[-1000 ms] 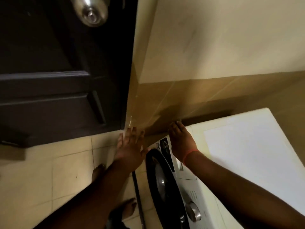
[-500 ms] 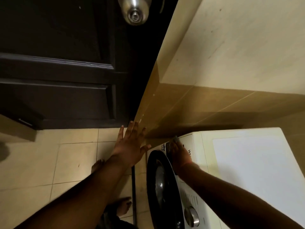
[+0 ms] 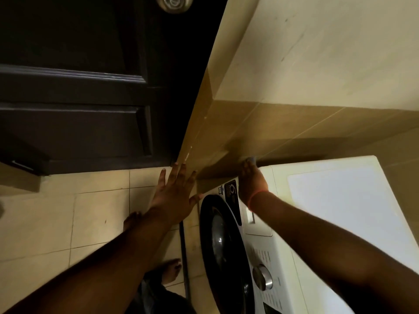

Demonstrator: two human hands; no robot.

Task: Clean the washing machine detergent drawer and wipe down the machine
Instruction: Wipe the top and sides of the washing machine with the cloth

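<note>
The white washing machine [image 3: 340, 200] stands at the lower right against a tiled wall, its round black door [image 3: 217, 234] facing left. The detergent drawer [image 3: 258, 225] on the front panel is closed. My right hand [image 3: 251, 182] lies on the machine's far top corner by the wall, pressing down a small blue-grey cloth [image 3: 252, 158] that peeks out past the fingertips. My left hand [image 3: 174, 196] is flat on the wall corner [image 3: 204, 137] with fingers spread, holding nothing.
A dark wooden door [image 3: 79, 109] with a metal knob [image 3: 173, 2] fills the upper left. A silver dial [image 3: 263, 277] sits on the machine's panel. My bare feet [image 3: 171, 270] stand on beige floor tiles beside a dark hose [image 3: 183, 257].
My right hand slid down over the machine's front corner and then back up to the top edge by the wall. My left hand stayed on the wall corner.
</note>
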